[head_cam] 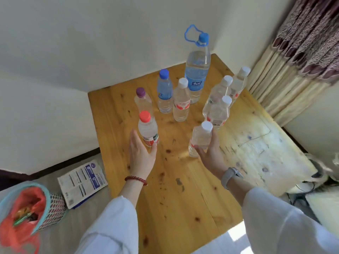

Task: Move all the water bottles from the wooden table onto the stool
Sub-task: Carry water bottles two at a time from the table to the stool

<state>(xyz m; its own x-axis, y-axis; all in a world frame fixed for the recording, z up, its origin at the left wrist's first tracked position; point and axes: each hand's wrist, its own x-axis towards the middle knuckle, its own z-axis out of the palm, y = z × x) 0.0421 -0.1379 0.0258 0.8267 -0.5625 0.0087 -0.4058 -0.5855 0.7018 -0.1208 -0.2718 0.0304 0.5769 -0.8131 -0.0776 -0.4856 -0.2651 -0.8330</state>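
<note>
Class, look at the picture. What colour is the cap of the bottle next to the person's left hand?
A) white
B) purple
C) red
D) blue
C: the left hand reaches around the red-capped bottle, whose cap is plainly red; the right hand holds the white-capped bottle.

stool: nowhere in the view
bench (pixel 183 189): near edge cut off by the bottom of the frame
right fingers (pixel 199 150): mostly hidden behind the white-capped bottle (pixel 200 138)
purple-capped bottle (pixel 143 101): foot hidden behind the red-capped bottle (pixel 147 130)
labels: print too blurred to read
bin (pixel 27 208): cut by the left edge; contents perhaps wrappers
curtain (pixel 302 43): cut by the right edge
</note>
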